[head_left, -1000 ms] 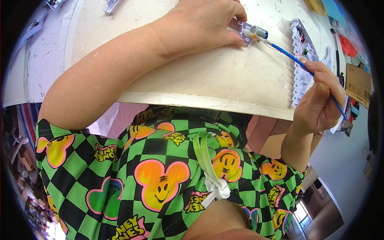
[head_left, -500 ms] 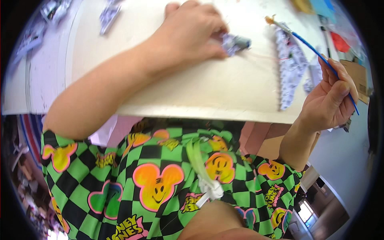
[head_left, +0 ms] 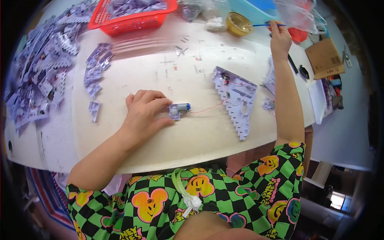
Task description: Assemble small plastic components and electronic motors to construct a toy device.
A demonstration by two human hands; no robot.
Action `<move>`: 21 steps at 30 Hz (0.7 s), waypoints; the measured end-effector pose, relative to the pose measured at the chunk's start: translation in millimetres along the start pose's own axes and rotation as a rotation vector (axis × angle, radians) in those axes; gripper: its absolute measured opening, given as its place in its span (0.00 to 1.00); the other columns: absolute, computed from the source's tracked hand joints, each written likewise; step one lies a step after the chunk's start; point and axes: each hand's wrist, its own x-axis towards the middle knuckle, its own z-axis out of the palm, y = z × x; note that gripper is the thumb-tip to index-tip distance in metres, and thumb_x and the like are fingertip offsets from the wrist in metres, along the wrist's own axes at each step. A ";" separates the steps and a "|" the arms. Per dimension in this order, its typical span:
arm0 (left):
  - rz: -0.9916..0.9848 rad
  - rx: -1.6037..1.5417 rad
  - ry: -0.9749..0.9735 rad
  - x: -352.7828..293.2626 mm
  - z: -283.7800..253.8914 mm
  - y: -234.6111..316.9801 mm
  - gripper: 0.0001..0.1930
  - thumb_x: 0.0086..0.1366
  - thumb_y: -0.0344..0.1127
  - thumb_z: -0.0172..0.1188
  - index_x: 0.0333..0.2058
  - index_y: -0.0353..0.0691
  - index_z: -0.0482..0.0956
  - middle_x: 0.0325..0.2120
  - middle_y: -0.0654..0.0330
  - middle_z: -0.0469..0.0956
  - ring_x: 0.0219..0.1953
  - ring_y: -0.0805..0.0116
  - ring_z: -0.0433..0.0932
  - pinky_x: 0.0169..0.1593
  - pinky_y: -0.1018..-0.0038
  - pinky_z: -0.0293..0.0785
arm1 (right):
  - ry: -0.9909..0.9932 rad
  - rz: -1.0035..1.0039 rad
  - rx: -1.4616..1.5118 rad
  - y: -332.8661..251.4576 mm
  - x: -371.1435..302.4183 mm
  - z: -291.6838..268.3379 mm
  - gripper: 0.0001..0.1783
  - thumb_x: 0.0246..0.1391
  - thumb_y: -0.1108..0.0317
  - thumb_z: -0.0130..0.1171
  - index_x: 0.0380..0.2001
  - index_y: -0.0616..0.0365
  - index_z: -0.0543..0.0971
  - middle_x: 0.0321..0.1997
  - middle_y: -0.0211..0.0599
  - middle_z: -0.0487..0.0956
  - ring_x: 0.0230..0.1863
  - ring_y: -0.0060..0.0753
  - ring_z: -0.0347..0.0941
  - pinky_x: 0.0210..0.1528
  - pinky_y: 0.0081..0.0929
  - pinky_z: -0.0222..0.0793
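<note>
My left hand [head_left: 145, 114] pinches a lavender plastic housing between thumb and fingers, at the middle of the table. A small silver motor [head_left: 183, 107] with a blue end sticks out of that housing to the right. Thin red wires [head_left: 210, 108] run from the motor to a toothed lavender plastic shell [head_left: 241, 102], which lies open with small parts inside. At the far right, my right hand [head_left: 281, 40] is closed on a thin blue-handled brush [head_left: 261, 25]. The brush reaches left to the rim of a yellow bowl [head_left: 237, 29]; its tip is hard to make out.
A red basket [head_left: 132, 21] of lavender parts stands at the back. Many similar pieces are heaped [head_left: 44, 80] at the left, with a short row [head_left: 94, 74] beside them. A light blue tub [head_left: 252, 12], plastic bags [head_left: 298, 14] and a cardboard box [head_left: 325, 58] sit at the right.
My right hand has carried the brush away from me to the yellow bowl. My left hand still holds the motor housing. The view has shifted, showing more of the far table.
</note>
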 end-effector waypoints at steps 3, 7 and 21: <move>-0.025 0.013 0.028 -15.7 -10.2 1.7 0.23 0.42 0.40 0.71 0.40 0.46 0.79 0.42 0.64 0.73 0.49 0.64 0.66 0.53 0.63 0.52 | -0.112 -0.012 0.048 17.7 2.9 26.9 0.13 0.56 0.59 0.57 0.32 0.57 0.81 0.25 0.26 0.78 0.30 0.17 0.70 0.36 0.18 0.63; 0.091 -0.056 0.028 -6.5 -3.2 1.7 0.22 0.48 0.40 0.68 0.44 0.47 0.77 0.43 0.63 0.73 0.50 0.64 0.67 0.53 0.62 0.53 | -0.223 0.177 -0.063 58.4 7.1 -12.0 0.19 0.55 0.52 0.57 0.32 0.59 0.82 0.26 0.24 0.76 0.30 0.16 0.66 0.36 0.19 0.61; -0.293 0.389 0.614 48.1 -112.4 -124.6 0.10 0.60 0.43 0.56 0.37 0.52 0.82 0.35 0.66 0.80 0.41 0.65 0.77 0.46 0.60 0.62 | -0.523 0.061 -0.186 -13.4 -91.4 -83.9 0.12 0.57 0.69 0.53 0.39 0.67 0.77 0.33 0.33 0.78 0.35 0.21 0.72 0.42 0.18 0.65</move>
